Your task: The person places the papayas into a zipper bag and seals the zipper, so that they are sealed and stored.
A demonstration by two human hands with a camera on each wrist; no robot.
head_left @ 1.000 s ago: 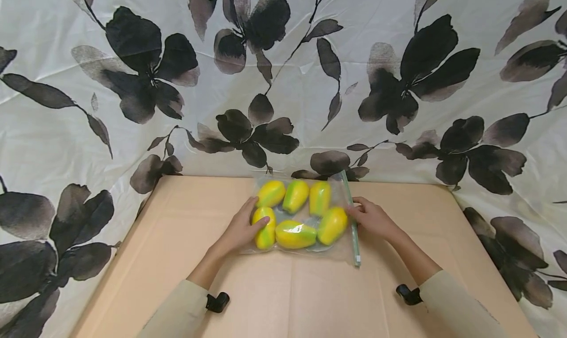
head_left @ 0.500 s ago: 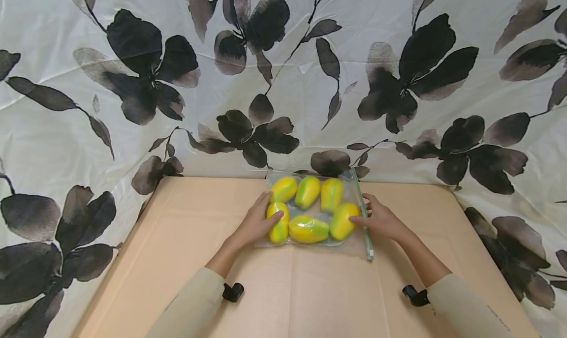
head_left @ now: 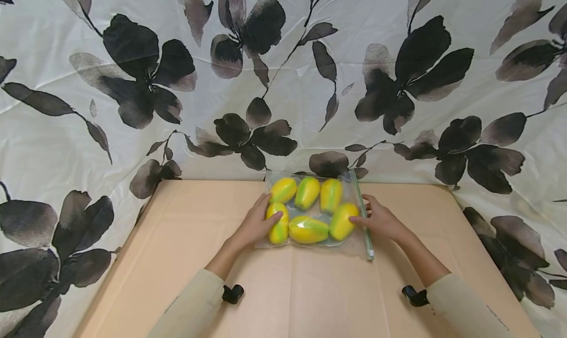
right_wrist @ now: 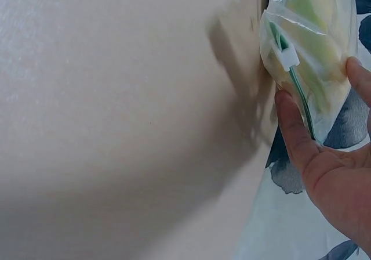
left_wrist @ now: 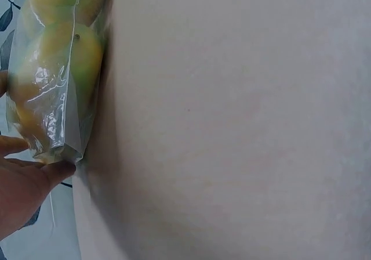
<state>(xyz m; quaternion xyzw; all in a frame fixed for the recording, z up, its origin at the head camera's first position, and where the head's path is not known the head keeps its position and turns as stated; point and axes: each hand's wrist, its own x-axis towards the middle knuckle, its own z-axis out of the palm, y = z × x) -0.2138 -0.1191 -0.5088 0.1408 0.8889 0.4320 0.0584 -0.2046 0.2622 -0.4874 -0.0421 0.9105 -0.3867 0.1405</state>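
Observation:
A clear zip bag (head_left: 350,243) with several yellow-green mangoes (head_left: 308,230) in it lies near the far edge of the cardboard. My left hand (head_left: 254,224) grips its left side, thumb over the mango at that end. In the left wrist view the thumb and fingers hold the bag's lower corner. My right hand (head_left: 382,222) holds the opposite side, its thumb lying on a mango through the plastic and its fingers by the green zip strip (head_left: 363,215). A white slider (right_wrist: 288,57) shows on that strip in the right wrist view. The bag's underside is hidden.
A tan cardboard sheet (head_left: 248,298) covers the work surface. Behind it and at both sides hangs or lies white cloth (head_left: 319,136) printed with dark flowers. A black wrist camera (head_left: 233,293) sits at each sleeve cuff.
Both hands have shifted the bag of mangoes a little to the right and slightly away. The right thumb has come over the mango. Over the last half second hands and bag stay nearly still.

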